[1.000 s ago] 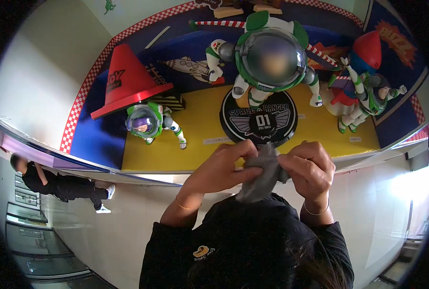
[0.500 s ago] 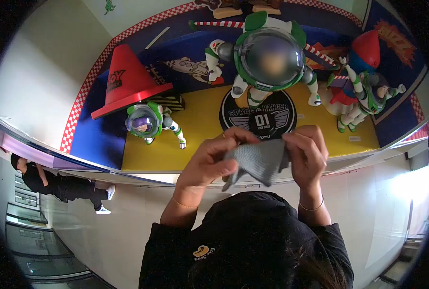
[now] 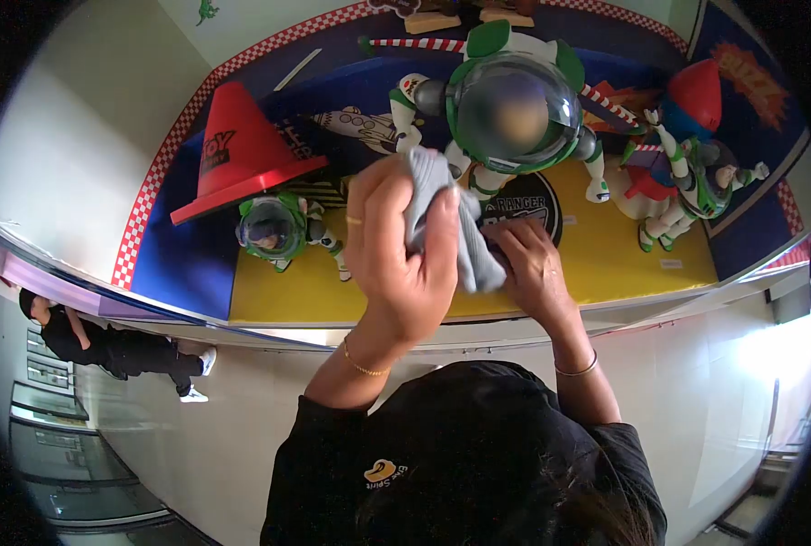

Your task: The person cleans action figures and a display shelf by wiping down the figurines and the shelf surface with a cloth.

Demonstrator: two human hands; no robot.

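Note:
A ribbed grey cloth is bunched in my left hand, pinched between thumb and fingers in front of the yellow display floor. Its lower end hangs toward my right hand. The fingers of that hand are bent and close together beside the cloth's end, over the black round base marked "RANGER". What they hold, if anything, is hidden. Behind the hands stands a large space ranger figure with a clear dome helmet, its feet at the round base.
A red cone leans over a small space ranger figure at left. Another figure stands at right by a red-and-blue rocket. The yellow floor ends at a front edge. A person in black is at far left.
My left hand has risen and turned, bunching the cloth that was spread between both hands. My right hand has moved slightly left and down toward the round base, its fingers now pointing forward.

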